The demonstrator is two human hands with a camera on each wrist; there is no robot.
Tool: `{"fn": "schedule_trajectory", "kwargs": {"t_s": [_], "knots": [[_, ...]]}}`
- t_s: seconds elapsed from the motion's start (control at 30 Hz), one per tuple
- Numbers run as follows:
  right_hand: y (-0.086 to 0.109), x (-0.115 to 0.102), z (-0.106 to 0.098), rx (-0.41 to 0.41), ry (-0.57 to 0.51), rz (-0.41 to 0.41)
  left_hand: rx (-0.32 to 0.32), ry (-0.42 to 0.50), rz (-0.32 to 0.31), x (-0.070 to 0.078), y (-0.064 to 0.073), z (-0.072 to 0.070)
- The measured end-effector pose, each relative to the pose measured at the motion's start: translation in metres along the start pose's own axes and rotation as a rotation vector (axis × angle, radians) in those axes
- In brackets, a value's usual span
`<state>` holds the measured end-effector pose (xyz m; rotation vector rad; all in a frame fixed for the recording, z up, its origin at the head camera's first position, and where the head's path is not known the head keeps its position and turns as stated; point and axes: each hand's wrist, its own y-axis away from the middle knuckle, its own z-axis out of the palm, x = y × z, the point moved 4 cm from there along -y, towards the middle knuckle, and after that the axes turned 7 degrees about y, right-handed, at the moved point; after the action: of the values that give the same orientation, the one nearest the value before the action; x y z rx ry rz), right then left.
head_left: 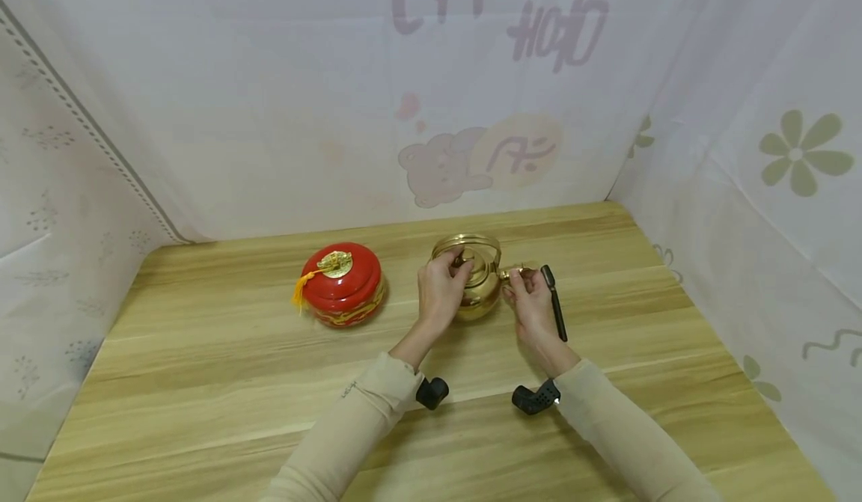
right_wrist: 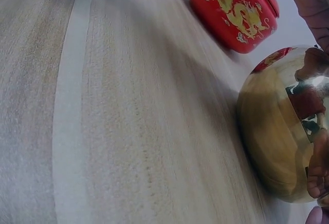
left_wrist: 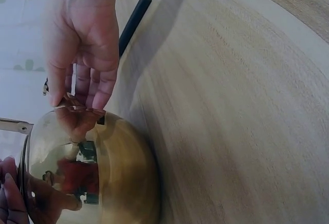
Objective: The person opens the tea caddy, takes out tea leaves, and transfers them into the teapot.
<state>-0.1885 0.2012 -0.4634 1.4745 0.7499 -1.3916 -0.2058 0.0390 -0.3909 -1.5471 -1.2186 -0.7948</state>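
Note:
A shiny gold teapot (head_left: 480, 304) with an upright loop handle (head_left: 474, 240) stands on the wooden table. At its lid, my left hand (head_left: 439, 286) pinches the knob between thumb and fingers. The spout (head_left: 508, 274) points right, and my right hand (head_left: 532, 306) grips it with thumb and fingertips. In the left wrist view, the right hand (left_wrist: 87, 39) bends over the spout, while the left fingers (left_wrist: 11, 196) show at the lid's edge. The right wrist view shows the teapot's rounded side (right_wrist: 275, 131), with the hands cut off at the frame edge.
Left of the teapot stands a red lidded jar (head_left: 345, 285) with a gold dragon pattern and a yellow tassel (head_left: 300, 291). A slim black stick with a wider head (head_left: 556, 307) lies just right of the right hand. Printed cloth (head_left: 303, 113) hangs behind the table.

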Motion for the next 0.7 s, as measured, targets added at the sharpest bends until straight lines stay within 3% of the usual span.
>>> {"fn": "schedule_trajectory", "kwargs": {"t_s": [0.7], "knots": [[-0.0016,0.0016,-0.0007,0.005,0.001,0.006,0.019,0.059,0.001,0.0020,0.0011,0.0003]]}}
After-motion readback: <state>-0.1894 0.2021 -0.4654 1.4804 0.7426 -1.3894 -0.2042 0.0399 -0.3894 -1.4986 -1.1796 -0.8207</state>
